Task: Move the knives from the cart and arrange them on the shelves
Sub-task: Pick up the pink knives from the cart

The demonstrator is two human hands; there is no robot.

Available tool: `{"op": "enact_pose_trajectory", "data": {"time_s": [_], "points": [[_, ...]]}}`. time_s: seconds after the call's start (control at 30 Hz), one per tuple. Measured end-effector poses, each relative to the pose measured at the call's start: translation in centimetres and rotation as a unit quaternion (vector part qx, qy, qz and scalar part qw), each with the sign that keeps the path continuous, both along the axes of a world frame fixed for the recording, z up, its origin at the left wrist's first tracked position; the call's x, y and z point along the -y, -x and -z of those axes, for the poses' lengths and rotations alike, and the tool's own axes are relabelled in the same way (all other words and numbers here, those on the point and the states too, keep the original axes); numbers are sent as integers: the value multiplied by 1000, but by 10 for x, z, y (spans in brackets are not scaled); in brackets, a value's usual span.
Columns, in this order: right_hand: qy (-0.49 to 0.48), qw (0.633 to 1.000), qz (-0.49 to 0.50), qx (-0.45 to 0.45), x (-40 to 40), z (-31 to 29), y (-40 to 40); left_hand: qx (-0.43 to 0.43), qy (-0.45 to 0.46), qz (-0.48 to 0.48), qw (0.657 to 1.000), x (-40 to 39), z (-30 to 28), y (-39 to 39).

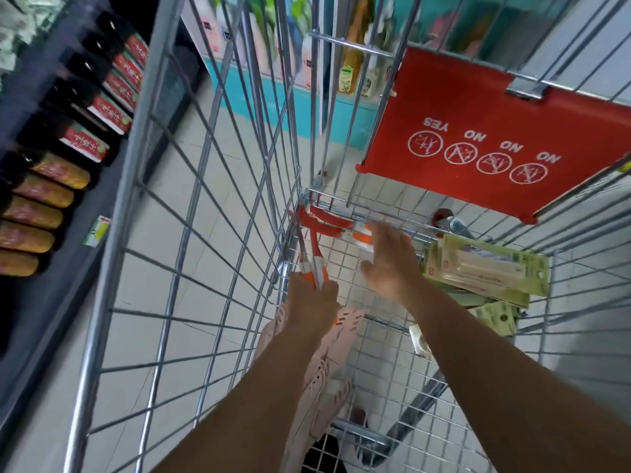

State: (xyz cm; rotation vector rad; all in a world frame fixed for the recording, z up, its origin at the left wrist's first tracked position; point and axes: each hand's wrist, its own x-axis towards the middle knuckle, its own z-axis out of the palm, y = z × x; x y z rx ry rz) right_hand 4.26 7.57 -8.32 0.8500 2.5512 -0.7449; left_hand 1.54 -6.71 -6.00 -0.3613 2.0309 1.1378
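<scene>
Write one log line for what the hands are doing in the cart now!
left hand: grips orange knives | right hand: open, reaching for red knife | cart: green packs left

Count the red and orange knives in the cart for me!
2 that I can see. One knife is gripped by the left hand near the cart's corner. The other knife lies along the far edge, with the right hand reaching for it. More may be hidden.

There are 2 hands, 1 cart [191, 213], 1 red flap [485, 131] at 1 o'clock with 4 round signs, and 2 orange knife packs.
</scene>
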Motion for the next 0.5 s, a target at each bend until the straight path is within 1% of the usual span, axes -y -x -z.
{"op": "enact_pose_trajectory", "data": {"time_s": [0.1, 0.2, 0.3, 0.43, 0.5], "points": [[-66, 996, -40, 38, -1, 22, 4, -31, 11, 28, 999, 4, 3, -2], [-130, 987, -73, 51, -2, 25, 7, -47, 4, 21, 999, 7, 4, -1], [-119, 987, -73, 73, -2, 25, 9, -53, 11, 19, 998, 9, 5, 0], [-143, 984, -78, 73, 2, 20, 9, -70, 26, 36, 997, 10, 1, -1], [-99, 992, -38, 73, 8, 13, 6, -78, 18, 37, 996, 10, -5, -2]]}}
